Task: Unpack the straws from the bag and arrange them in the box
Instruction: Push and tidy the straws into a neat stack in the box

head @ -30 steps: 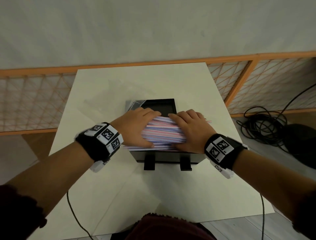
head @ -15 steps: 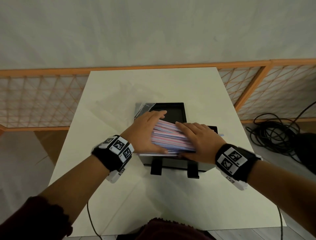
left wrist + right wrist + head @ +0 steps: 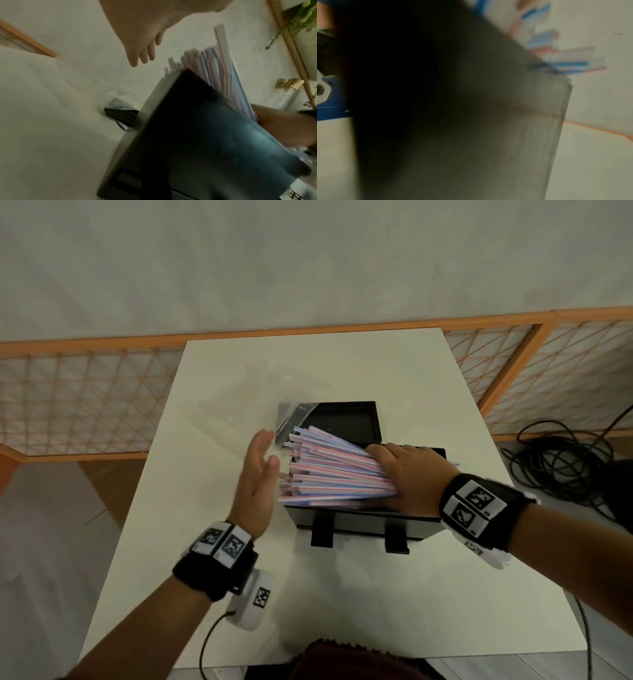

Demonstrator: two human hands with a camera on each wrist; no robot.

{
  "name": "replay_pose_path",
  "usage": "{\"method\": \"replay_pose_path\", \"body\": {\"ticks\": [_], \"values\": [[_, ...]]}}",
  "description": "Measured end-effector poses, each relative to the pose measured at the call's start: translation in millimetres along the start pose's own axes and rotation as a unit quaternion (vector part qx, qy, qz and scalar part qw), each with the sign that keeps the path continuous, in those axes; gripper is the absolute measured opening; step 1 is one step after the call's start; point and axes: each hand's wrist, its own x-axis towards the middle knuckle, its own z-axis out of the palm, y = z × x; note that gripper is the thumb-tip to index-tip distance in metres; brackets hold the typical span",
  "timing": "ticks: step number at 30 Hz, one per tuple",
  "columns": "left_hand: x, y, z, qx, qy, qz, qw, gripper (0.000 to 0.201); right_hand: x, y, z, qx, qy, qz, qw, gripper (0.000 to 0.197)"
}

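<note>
A pale wall and an orange-framed lattice screen [image 3: 85, 402] stand behind the white table [image 3: 342, 594] you work at, and a coil of black cable [image 3: 561, 460] lies on the floor to the right. On the table sits the black box [image 3: 359, 520], with its black lid [image 3: 346, 421] lying just behind it and the clear bag [image 3: 291, 419] crumpled at the lid's left corner. The pink, blue and white straws [image 3: 329, 474] lie in a thick bundle across the top of the box, their left ends fanning out past its left edge. Your right hand [image 3: 407, 477] rests on the right end of the bundle, fingers laid over the straws and thumb down at the near side; whether it grips them or only presses down, the head view does not settle, and the right wrist view is mostly dark, blurred box wall. Your left hand [image 3: 257, 474] is held edge-up just beside the left ends of the straws, fingers straight and close together, palm facing the bundle, holding nothing. In the left wrist view those fingers [image 3: 137, 56] hang in the air above the table, apart from the straw tips.
</note>
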Motion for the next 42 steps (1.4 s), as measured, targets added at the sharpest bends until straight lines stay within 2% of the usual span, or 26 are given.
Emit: {"method": "replay_pose_path", "body": {"ticks": [2,5,8,10,12,15,19,23,26,30,34,37,40,42], "values": [[2,3,17,-0.008,-0.009,-0.019,1.000,0.069,-1,-2,-4,-0.010,0.004,0.004,1.000,0.083],[15,2,36,-0.026,-0.006,-0.058,0.998,0.090,-4,-1,-11,0.004,-0.002,-0.003,1.000,0.088],[21,6,40,-0.078,-0.006,-0.072,0.994,0.094,-9,4,-16,0.046,-0.005,0.003,0.999,0.099],[23,5,41,-0.106,0.018,-0.080,0.991,0.099,-11,6,-15,0.066,-0.003,0.008,0.998,0.101],[21,6,45,-0.104,-0.004,-0.089,0.991,0.099,-11,7,-11,0.074,-0.009,0.009,0.997,0.099],[23,4,48,-0.057,-0.047,-0.068,0.995,0.100,-10,8,-9,0.082,-0.010,0.010,0.997,0.095],[30,4,41,-0.064,0.011,-0.023,0.998,0.104,-12,9,-13,0.089,-0.008,0.020,0.996,0.093],[27,3,47,-0.020,-0.069,-0.019,0.997,0.104,-11,8,-16,0.098,-0.017,0.030,0.995,0.089],[28,3,37,-0.010,-0.061,0.034,0.998,0.108,-12,14,-18,0.103,-0.019,0.056,0.993,0.087],[20,12,32,0.117,-0.128,0.123,0.977,0.120,-12,12,-18,0.100,-0.019,0.054,0.993,0.091],[24,14,44,0.223,-0.117,0.104,0.962,0.114,-13,4,-15,0.105,-0.011,0.042,0.994,0.103],[28,5,44,0.318,-0.124,0.146,0.929,0.098,-10,2,-11,0.105,-0.033,0.047,0.993,0.108],[28,1,44,0.361,-0.138,0.136,0.912,0.096,-8,4,-12,0.114,-0.048,0.046,0.991,0.105],[29,3,43,0.421,-0.159,0.121,0.885,0.098,-7,5,-12,0.101,-0.049,0.043,0.993,0.099]]}}
